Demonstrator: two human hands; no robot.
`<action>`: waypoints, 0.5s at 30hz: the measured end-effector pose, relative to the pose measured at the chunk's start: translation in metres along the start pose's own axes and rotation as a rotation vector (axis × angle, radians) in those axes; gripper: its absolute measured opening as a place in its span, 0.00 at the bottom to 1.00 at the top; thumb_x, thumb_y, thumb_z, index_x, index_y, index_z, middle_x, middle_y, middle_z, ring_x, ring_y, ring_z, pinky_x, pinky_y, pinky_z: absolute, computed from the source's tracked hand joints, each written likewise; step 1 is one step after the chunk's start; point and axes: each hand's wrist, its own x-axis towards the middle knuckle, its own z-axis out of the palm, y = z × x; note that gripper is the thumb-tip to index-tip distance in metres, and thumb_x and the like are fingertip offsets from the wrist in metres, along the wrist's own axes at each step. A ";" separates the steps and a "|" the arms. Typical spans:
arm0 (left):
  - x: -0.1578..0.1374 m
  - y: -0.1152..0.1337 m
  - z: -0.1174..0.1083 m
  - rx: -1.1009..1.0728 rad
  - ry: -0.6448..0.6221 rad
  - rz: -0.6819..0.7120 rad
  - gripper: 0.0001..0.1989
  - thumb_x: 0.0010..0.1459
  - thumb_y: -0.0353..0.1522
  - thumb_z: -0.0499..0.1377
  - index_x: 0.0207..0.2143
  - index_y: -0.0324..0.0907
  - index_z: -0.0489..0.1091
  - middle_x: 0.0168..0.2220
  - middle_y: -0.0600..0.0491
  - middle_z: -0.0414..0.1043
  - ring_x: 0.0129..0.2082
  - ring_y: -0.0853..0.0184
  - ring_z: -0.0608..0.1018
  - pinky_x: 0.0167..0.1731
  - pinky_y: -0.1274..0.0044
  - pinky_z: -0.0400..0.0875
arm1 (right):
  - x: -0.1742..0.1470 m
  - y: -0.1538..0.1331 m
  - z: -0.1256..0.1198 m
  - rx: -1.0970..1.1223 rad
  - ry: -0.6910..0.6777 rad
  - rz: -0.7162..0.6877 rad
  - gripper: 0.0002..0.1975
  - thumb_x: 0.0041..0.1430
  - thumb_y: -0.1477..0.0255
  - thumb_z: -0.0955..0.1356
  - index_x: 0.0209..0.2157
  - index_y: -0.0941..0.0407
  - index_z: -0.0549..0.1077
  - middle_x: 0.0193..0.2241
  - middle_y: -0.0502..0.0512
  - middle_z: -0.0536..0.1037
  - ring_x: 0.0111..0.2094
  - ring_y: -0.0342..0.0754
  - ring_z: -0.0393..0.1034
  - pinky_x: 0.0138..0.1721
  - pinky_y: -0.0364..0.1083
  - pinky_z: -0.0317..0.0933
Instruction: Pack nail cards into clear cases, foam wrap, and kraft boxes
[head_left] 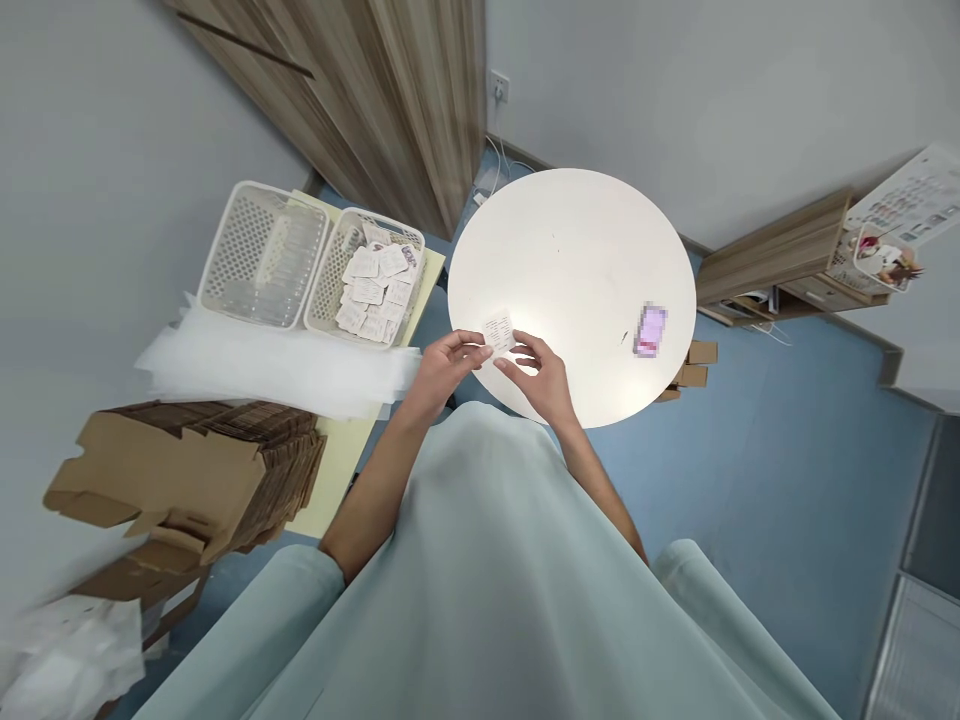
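Note:
A small white square card with rows of dark print [498, 331] is held up between my two hands, over the near left part of the round white table [570, 230]. At its left and lower edge, the thumb and fingers of my left hand [442, 372] pinch it. My right hand [546, 382] has its bent fingers and thumb at the right and lower right edge of the same card. The print is too small to read.
A white basket with many similar printed cards [375, 290] stands left of the table, beside another white basket [259, 255]. White foam sheets [277, 365] and folded cardboard boxes [187, 470] lie nearer. A blurred-out phone-like object [650, 330] rests on the table's right side.

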 end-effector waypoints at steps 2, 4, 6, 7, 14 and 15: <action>0.000 0.000 0.002 -0.052 -0.069 0.002 0.28 0.53 0.54 0.78 0.46 0.46 0.80 0.54 0.46 0.85 0.57 0.52 0.84 0.57 0.64 0.81 | -0.002 0.000 0.000 0.016 -0.012 0.002 0.38 0.55 0.42 0.82 0.61 0.47 0.81 0.62 0.59 0.84 0.62 0.61 0.80 0.66 0.61 0.76; 0.000 0.001 0.004 -0.085 -0.117 0.013 0.28 0.54 0.51 0.79 0.49 0.47 0.79 0.58 0.45 0.83 0.63 0.50 0.82 0.63 0.63 0.79 | -0.005 -0.001 0.001 0.030 -0.012 0.002 0.36 0.55 0.42 0.82 0.59 0.46 0.82 0.60 0.58 0.85 0.61 0.61 0.81 0.65 0.61 0.76; 0.001 0.001 0.004 -0.101 -0.158 0.028 0.28 0.55 0.50 0.79 0.52 0.47 0.79 0.60 0.44 0.82 0.67 0.49 0.80 0.66 0.63 0.77 | -0.008 -0.003 0.003 0.051 -0.007 0.010 0.35 0.55 0.43 0.83 0.57 0.46 0.82 0.59 0.57 0.86 0.59 0.60 0.83 0.64 0.60 0.77; 0.001 0.002 0.003 -0.109 -0.175 0.034 0.29 0.55 0.49 0.79 0.53 0.47 0.79 0.62 0.44 0.82 0.69 0.49 0.80 0.67 0.63 0.77 | -0.009 -0.004 0.003 0.067 -0.003 0.015 0.35 0.54 0.43 0.83 0.56 0.47 0.82 0.58 0.57 0.86 0.58 0.60 0.83 0.63 0.60 0.77; 0.007 0.006 -0.013 -0.160 -0.171 0.001 0.37 0.60 0.56 0.74 0.63 0.44 0.80 0.62 0.40 0.83 0.65 0.48 0.82 0.63 0.61 0.79 | -0.020 -0.010 0.003 0.347 -0.280 0.138 0.36 0.55 0.40 0.81 0.56 0.49 0.82 0.61 0.60 0.87 0.55 0.61 0.87 0.61 0.60 0.79; 0.008 0.006 -0.016 -0.154 -0.151 -0.006 0.36 0.59 0.56 0.74 0.60 0.43 0.82 0.59 0.41 0.84 0.61 0.49 0.84 0.61 0.62 0.79 | -0.022 -0.009 0.004 0.400 -0.324 0.160 0.37 0.56 0.39 0.80 0.57 0.49 0.82 0.60 0.60 0.87 0.54 0.62 0.87 0.60 0.59 0.79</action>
